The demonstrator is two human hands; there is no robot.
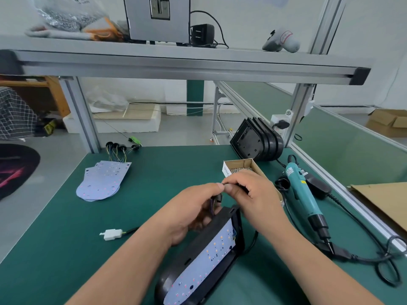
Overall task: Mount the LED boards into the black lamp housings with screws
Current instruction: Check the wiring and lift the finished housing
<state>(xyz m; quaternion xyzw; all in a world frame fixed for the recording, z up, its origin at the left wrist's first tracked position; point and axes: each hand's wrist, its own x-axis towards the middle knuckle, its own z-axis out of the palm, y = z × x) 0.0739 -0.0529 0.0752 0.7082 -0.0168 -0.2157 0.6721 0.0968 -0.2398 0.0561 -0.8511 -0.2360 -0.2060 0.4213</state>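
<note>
Black housing (239, 230) lies tilted at 6 o'clock on the desk (154, 172), a board (211, 260) seated inside. Above its far end the left hand (193, 214) and right hand (253, 192) meet, both pinching a thin dark lead (230, 184); screw box (240, 166) at 1 o'clock, screwdriver (301, 192) at 3

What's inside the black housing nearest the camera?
An LED board lies in the black housing, LED face up. The left hand and right hand pinch a small black part above its far end, covering that end; whether the board is fastened cannot be told.
</note>
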